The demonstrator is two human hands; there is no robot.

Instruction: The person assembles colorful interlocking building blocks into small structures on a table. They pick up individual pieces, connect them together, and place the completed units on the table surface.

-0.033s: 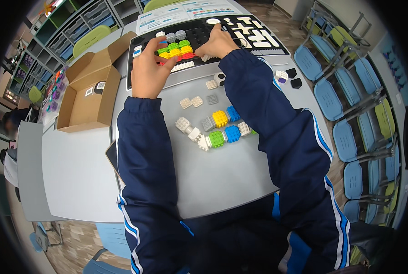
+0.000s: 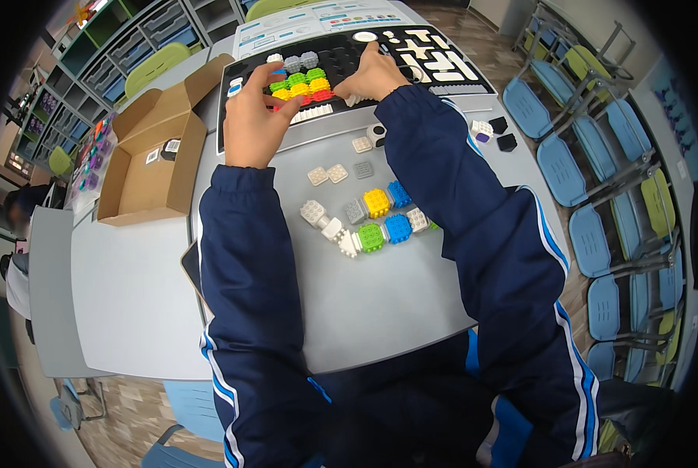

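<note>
Both hands are over the black tray of building blocks at the far side of the table. My left hand has its thumb and index finger apart beside rows of green, yellow and red blocks. On the right of those rows is my right hand, thumb and index finger spread, the thumb close to the red blocks. Its other fingers are partly hidden. Nearer me lies a bent chain of joined blocks: white, a green block, a blue block, and a yellow block behind; my right sleeve covers its end.
An open cardboard box stands to the left. Flat whitish squares and a grey one lie before the tray. White connectors fill its right side. Small black pieces lie right. Stacked blue chairs stand beyond the table.
</note>
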